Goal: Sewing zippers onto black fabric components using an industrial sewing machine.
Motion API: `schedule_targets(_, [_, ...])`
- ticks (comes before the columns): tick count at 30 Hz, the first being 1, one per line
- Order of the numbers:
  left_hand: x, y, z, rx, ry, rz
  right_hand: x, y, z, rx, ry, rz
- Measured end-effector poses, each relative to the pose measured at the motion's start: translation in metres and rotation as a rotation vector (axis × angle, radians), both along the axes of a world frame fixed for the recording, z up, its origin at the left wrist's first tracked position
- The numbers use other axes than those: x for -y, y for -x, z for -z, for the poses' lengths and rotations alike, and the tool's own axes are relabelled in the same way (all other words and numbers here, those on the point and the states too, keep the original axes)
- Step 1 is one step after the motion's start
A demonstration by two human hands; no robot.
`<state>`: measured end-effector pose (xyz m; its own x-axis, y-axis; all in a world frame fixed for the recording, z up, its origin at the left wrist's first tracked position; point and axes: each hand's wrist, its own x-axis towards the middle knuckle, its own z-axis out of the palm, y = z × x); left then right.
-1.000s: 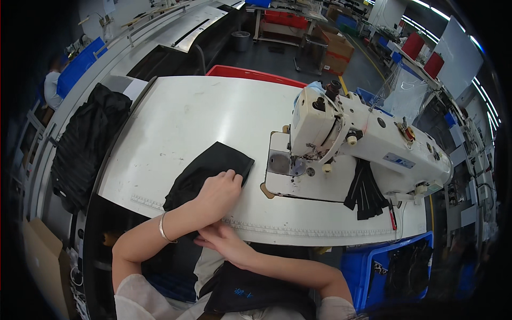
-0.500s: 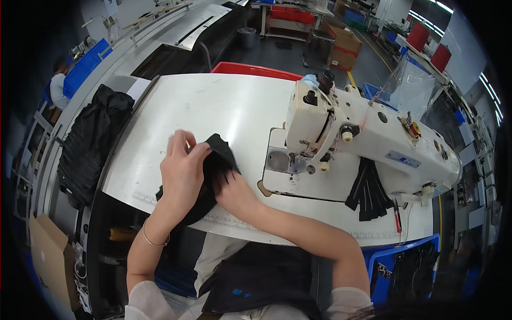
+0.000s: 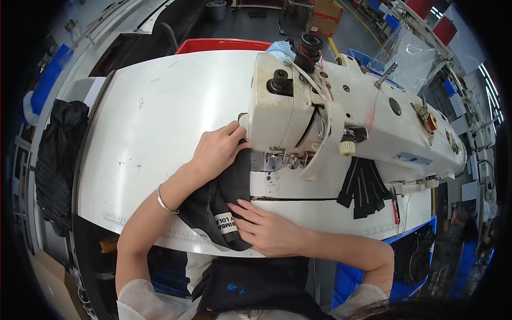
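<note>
My left hand (image 3: pixel 218 149) grips the upper end of a folded black fabric piece (image 3: pixel 201 217) just left of the needle area of a white sewing machine (image 3: pixel 282 114), its fingers bent and pressed together. My right hand (image 3: pixel 266 229) lies at the fabric’s lower right, fingers stretched over it beside a sewn white label (image 3: pixel 224 223). The fabric lies on the white tabletop (image 3: pixel 133 144). Right of the needle area, a bundle of black strips (image 3: pixel 361 188) hangs over the machine bed, next to a small red-handled tool (image 3: pixel 395 212).
A heap of black fabric (image 3: pixel 58 165) lies beyond the table’s left edge. A red bin (image 3: pixel 224 44) stands behind the table, a blue bin (image 3: pixel 346 288) below its right front. A cardboard box (image 3: pixel 53 277) is at lower left, another box (image 3: pixel 326 21) on the far floor.
The black fabric and both hands have shifted right, up against the machine. My left hand moved to the fabric’s upper end, my right to the lower. The view has leaned closer to the machine.
</note>
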<state>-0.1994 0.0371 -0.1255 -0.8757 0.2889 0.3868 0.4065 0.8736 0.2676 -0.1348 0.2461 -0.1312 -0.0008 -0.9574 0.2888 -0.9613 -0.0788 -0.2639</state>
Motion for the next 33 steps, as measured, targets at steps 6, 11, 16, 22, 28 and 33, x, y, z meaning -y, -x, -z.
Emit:
schedule_targets(6, [0.008,0.066,0.003,0.276,0.086,0.353,-0.007,0.037,0.001,0.096,0.006,0.111])
schedule_targets(11, [0.001,0.059,0.002,0.35,0.071,0.307,-0.01,0.043,0.013,-0.048,-0.022,0.21])
schedule_targets(16, [0.006,0.047,0.0,0.39,0.033,0.246,-0.016,0.038,0.044,-0.017,0.105,0.245])
schedule_targets(22, [0.005,0.039,-0.001,0.429,-0.004,0.152,-0.007,0.036,0.027,-0.02,0.191,0.394])
schedule_targets(28, [0.027,0.023,0.0,0.413,-0.071,0.121,-0.028,0.027,0.002,-0.302,0.222,0.18])
schedule_targets(33, [0.026,-0.005,-0.02,0.639,-0.289,-0.018,-0.036,0.019,0.005,-0.173,0.286,0.288])
